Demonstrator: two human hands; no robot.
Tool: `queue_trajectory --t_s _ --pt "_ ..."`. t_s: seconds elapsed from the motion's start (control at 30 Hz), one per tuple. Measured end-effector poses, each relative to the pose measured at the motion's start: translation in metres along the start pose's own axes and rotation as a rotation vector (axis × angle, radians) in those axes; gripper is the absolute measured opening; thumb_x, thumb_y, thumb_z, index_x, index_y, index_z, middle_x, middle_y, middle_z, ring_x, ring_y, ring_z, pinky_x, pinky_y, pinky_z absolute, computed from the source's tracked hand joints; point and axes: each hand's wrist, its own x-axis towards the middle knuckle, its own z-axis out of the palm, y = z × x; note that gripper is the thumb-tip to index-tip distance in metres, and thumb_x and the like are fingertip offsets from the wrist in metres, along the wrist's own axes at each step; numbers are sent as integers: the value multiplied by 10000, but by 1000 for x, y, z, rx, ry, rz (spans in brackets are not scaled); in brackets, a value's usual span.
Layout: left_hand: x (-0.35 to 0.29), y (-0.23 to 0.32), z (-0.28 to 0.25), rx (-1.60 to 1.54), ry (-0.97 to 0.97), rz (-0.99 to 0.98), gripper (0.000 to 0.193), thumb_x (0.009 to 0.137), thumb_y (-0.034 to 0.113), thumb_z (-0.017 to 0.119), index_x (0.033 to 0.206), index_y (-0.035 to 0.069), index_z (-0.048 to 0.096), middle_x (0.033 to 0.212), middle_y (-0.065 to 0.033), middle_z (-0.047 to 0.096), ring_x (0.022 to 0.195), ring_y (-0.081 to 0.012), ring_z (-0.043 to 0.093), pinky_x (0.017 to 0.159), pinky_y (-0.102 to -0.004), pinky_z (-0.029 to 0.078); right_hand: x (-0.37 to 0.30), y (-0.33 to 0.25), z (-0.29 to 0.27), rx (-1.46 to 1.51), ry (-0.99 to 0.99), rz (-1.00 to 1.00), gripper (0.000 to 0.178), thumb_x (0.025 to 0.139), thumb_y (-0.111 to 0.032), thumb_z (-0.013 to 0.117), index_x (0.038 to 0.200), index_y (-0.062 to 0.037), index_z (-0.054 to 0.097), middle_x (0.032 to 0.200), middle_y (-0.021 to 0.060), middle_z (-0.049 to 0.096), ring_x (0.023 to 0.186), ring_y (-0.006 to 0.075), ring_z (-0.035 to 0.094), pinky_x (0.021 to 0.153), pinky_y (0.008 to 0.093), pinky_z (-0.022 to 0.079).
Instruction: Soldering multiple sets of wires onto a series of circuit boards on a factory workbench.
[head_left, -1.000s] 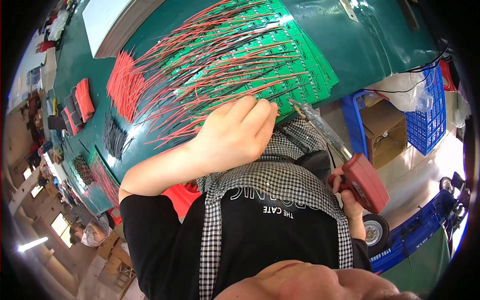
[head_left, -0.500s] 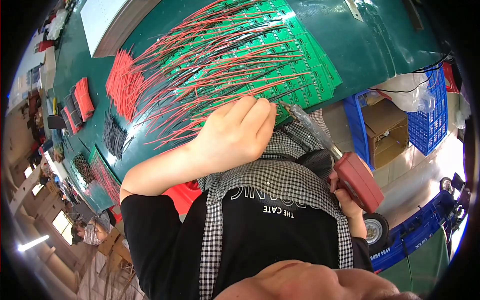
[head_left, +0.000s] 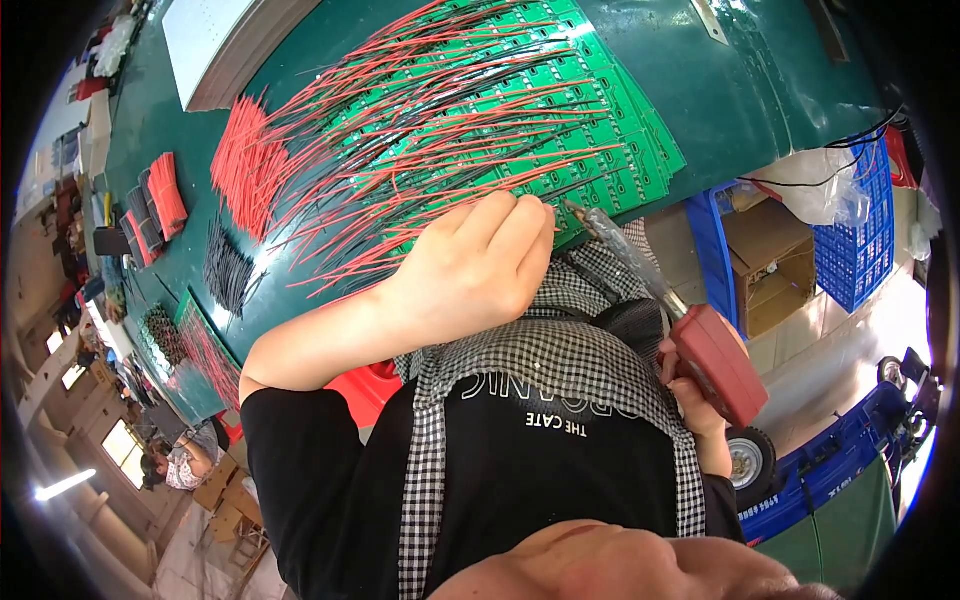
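My left hand (head_left: 475, 262) is closed in a pinch at the near edge of the green circuit boards (head_left: 640, 150). Whatever its fingertips hold is hidden by the hand. My right hand (head_left: 688, 400) grips a soldering gun (head_left: 715, 362) with a red body and a long metal barrel. Its tip points at the boards' near edge, just right of my left fingers. Many red and black wires (head_left: 440, 130) lie in rows across the boards, their ends fanning out to the left.
Left of the boards lie a pile of red wires (head_left: 245, 165) and a smaller pile of black wires (head_left: 230, 265) on the green table (head_left: 740, 90). Beyond are bundled wires (head_left: 166, 193). A white box (head_left: 215, 45) stands at the far left. Blue crates (head_left: 855, 235) and a cardboard box (head_left: 775, 265) sit at right.
The soldering gun's tip has shifted very slightly to the right. My left hand stays in nearly the same place. In the background at left, a person has moved a little.
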Motion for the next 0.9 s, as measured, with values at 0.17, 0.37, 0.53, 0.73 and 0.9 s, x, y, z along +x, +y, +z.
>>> queue_trajectory --t_s 0.17,0.37,0.53,0.73,0.9 --pt "1 1 0 26 -5 5 293 672 34 682 950 -50 648 896 -100 580 729 -204 612 567 -285 511 -6 4 -1 10 3 59 595 695 -198 825 1143 97 567 956 153 674 732 202 666 624 271 508" --pt "3 0 -2 -102 -16 -80 287 671 41 667 948 -34 655 891 -92 582 739 -213 616 572 -293 514 13 -21 4 556 29 190 730 722 -274 811 1236 117 472 950 125 666 623 138 599 560 228 451" --pt "11 1 -1 -115 45 -44 285 667 50 666 941 -29 661 864 -90 587 758 -217 621 574 -297 517 11 -15 4 596 46 125 676 731 -178 790 1249 107 463 931 124 671 629 133 603 573 234 466" --pt "15 1 7 -86 65 -46 290 664 54 668 942 -30 663 875 -85 586 758 -216 620 569 -292 513 -1 11 -10 -229 -127 -122 569 699 48 696 1234 48 503 912 118 682 723 200 683 674 304 546" --pt "16 1 7 -53 44 -23 294 664 52 668 946 -29 664 885 -83 587 764 -214 620 574 -291 515 2 8 -3 27 20 -47 543 718 4 716 1218 71 514 917 143 685 722 246 700 667 321 555"
